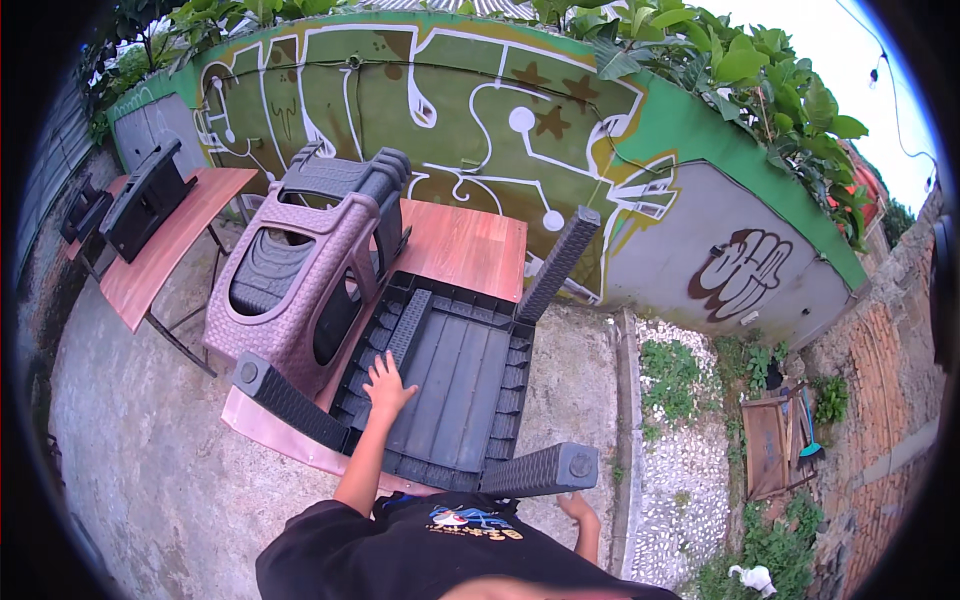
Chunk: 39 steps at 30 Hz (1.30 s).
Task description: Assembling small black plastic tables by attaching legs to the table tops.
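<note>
An upside-down black plastic table (455,385) lies in front of me, its ribbed underside facing up. Three woven-pattern legs stand from its corners: a far right leg (560,262), a near left leg (290,402) and a near right leg (535,472). A long dark textured piece (408,328) lies along the left inner side. My left hand (388,388) is spread over the left part of the underside, holding nothing; whether it touches is unclear. Low beside the near right leg is my right hand (577,508), fingers stretched out, nothing seen in it.
Stacked mauve and dark grey plastic armchairs (290,260) stand close on the left. Beneath the black table is a wood-look tabletop (465,245). Another wood-look table (180,240) bears black items at far left. A painted wall (450,120) closes the back; a pebble strip (680,470) runs right.
</note>
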### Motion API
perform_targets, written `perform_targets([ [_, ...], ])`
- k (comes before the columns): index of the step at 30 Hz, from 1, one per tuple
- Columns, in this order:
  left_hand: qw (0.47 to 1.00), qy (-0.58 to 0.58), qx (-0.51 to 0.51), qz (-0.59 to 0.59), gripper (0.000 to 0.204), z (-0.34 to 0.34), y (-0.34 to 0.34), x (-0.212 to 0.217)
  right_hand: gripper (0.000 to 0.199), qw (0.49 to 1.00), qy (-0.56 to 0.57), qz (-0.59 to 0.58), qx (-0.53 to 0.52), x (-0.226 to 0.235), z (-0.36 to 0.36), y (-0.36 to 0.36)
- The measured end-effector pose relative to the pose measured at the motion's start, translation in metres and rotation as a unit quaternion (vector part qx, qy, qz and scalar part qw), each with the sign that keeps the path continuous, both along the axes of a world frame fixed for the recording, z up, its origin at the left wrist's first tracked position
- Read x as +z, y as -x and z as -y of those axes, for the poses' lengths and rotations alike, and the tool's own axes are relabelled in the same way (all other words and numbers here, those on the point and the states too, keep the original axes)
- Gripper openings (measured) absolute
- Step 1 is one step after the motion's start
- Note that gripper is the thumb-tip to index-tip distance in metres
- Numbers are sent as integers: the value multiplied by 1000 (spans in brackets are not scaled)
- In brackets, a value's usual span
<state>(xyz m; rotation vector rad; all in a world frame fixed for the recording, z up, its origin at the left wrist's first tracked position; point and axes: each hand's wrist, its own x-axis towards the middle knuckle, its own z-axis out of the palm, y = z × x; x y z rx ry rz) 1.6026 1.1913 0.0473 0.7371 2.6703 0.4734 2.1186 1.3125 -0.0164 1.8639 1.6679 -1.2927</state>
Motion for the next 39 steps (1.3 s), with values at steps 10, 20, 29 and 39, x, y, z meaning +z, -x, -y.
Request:
perform_targets([
  [10,997,49,11,59,121,-4,41,-59,76,961,271,10,55,28,143,-45],
  [20,962,-244,-17,120,108,26,36,-20,55,861,141,-359,331,120,136,218],
  [29,479,-474,-60,736,59,66,18,53,17,857,-165,-483,-74,154,73,340],
  [39,802,-477,-239,269,98,57,-19,112,54,721,-100,-675,-117,240,34,411],
])
